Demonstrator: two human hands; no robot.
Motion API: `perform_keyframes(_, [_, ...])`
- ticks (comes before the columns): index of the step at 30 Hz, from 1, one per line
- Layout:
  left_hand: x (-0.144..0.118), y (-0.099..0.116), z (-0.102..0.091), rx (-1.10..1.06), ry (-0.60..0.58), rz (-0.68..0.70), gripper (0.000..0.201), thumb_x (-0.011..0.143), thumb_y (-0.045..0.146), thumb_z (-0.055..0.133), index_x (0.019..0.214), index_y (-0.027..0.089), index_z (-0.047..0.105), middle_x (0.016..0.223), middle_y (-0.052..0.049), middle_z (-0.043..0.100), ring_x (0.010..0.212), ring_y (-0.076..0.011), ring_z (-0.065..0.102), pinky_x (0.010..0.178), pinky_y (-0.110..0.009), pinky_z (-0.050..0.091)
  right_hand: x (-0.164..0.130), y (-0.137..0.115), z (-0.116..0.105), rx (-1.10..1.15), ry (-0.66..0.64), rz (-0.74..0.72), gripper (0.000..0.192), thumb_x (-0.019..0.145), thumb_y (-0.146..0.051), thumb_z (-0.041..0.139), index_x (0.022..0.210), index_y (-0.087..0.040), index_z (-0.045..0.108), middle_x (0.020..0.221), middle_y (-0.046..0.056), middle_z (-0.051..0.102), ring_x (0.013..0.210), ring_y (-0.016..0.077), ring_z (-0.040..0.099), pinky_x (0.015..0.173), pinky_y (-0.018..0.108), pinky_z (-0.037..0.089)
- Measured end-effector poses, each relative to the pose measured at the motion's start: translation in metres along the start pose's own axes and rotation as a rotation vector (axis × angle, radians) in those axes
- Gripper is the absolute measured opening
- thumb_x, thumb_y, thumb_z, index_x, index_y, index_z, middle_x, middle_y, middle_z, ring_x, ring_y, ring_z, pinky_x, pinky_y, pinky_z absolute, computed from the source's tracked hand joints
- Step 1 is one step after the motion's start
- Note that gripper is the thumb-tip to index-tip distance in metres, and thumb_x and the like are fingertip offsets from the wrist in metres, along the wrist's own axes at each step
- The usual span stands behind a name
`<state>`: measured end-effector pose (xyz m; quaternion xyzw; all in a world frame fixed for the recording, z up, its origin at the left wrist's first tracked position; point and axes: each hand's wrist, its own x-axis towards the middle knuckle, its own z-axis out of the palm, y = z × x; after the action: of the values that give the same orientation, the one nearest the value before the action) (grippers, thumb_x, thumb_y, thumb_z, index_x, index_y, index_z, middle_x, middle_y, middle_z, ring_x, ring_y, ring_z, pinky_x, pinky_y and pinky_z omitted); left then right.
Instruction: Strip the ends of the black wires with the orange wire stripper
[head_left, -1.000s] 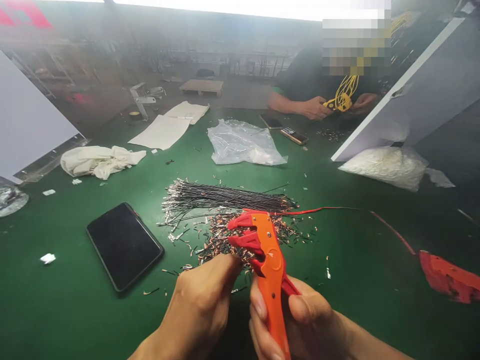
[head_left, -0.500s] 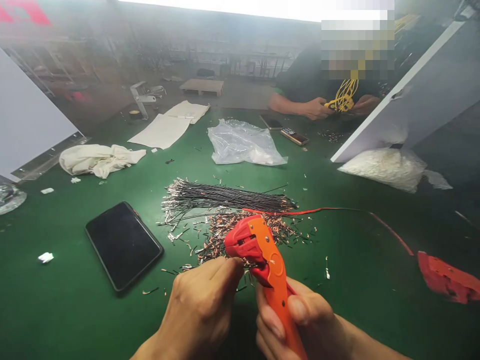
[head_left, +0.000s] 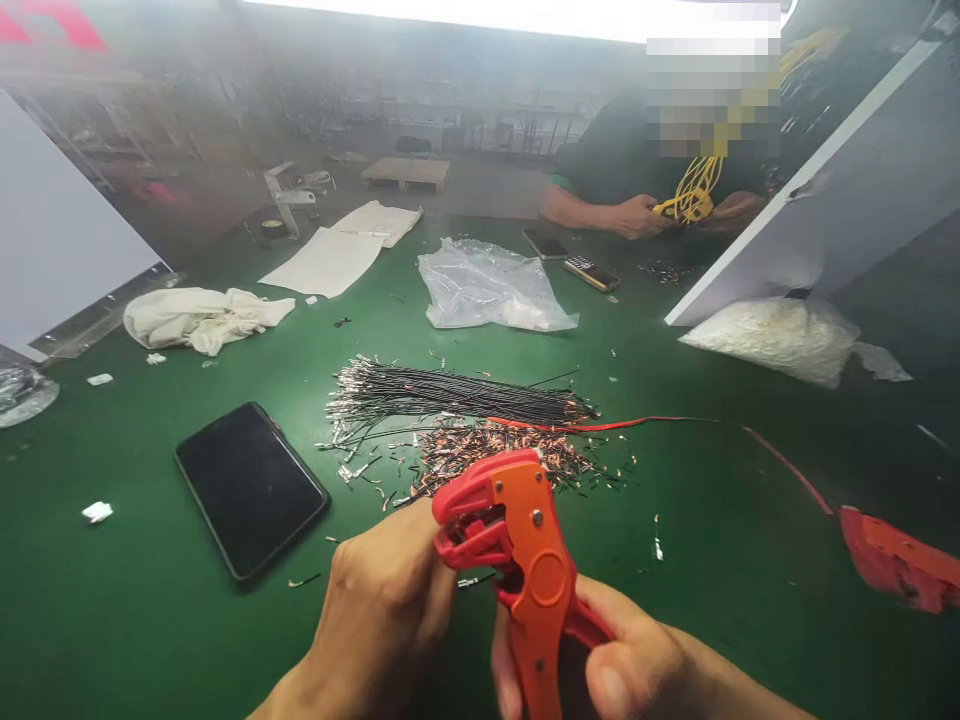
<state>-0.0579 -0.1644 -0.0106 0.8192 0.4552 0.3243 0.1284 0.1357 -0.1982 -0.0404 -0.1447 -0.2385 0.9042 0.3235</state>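
Orange plastic stripper (head_left: 525,560) (pistol-shaped) in R hand (head_left: 630,660)

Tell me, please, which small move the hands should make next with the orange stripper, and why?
Probably squeeze the handles. The right hand grips the orange wire stripper, its red jaws slightly apart, and the left hand has its fingertips pressed at the jaws, seemingly feeding a wire, though none is visible there. Black wires and copper scraps lie just beyond.

Phone (head_left: 251,488), white cloth (head_left: 204,316), plastic bag (head_left: 487,288), paper sheets (head_left: 330,258).
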Motion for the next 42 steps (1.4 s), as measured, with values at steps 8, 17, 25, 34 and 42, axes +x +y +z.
perform_keyframes(8, [0.006, -0.002, -0.001, 0.036, 0.12, -0.139, 0.016, 0.097, 0.019, 0.047, 0.101, 0.021, 0.062, 0.072, 0.005, 0.069, 0.055, -0.0079, 0.065, 0.051, -0.018, 0.046, 0.004, -0.014, -0.003, 0.078, 0.045, -0.029, 0.046, 0.081, -0.046, 0.067, 0.106, -0.009, 0.064, 0.075, 0.01, 0.071, 0.066, 0.021, 0.07, 0.065, 0.033, 0.056])
perform_keyframes(17, [0.01, -0.011, -0.016, 0.201, 0.408, -0.022, 0.009, 0.09, 0.013, 0.059, 0.095, 0.016, 0.065, 0.078, 0.001, 0.068, 0.069, -0.0091, 0.064, 0.067, -0.02, 0.048, -0.001, -0.008, -0.012, 0.04, 0.025, -0.117, 0.044, 0.084, -0.037, 0.067, 0.111, -0.004, 0.063, 0.08, 0.014, 0.072, 0.07, 0.019, 0.07, 0.067, 0.031, 0.057])
perform_keyframes(25, [0.007, -0.01, -0.019, 0.172, 0.456, 0.075, 0.013, 0.085, 0.005, 0.063, 0.094, 0.014, 0.066, 0.073, 0.0, 0.064, 0.067, -0.0091, 0.058, 0.066, -0.022, 0.048, -0.002, -0.009, -0.013, -0.118, 0.01, -0.116, 0.04, 0.083, -0.036, 0.071, 0.111, -0.008, 0.063, 0.082, 0.011, 0.07, 0.069, 0.0151, 0.066, 0.067, 0.029, 0.054])
perform_keyframes(34, [0.007, -0.005, -0.02, 0.231, 0.459, 0.149, 0.018, 0.082, 0.002, 0.066, 0.097, 0.011, 0.067, 0.068, 0.0, 0.059, 0.062, -0.0093, 0.051, 0.058, -0.023, 0.04, -0.002, -0.014, -0.008, -0.33, 0.037, -0.064, 0.041, 0.082, -0.039, 0.073, 0.107, -0.01, 0.061, 0.079, 0.008, 0.067, 0.067, 0.013, 0.06, 0.065, 0.025, 0.047])
perform_keyframes(42, [0.01, -0.002, -0.025, 0.327, 0.411, 0.225, 0.02, 0.08, 0.002, 0.068, 0.097, 0.012, 0.068, 0.062, 0.001, 0.058, 0.057, -0.0099, 0.047, 0.054, -0.024, 0.034, 0.0, -0.022, -0.001, -0.504, 0.059, -0.033, 0.038, 0.078, -0.046, 0.07, 0.087, -0.009, 0.064, 0.072, 0.006, 0.062, 0.064, 0.0137, 0.055, 0.059, 0.024, 0.04])
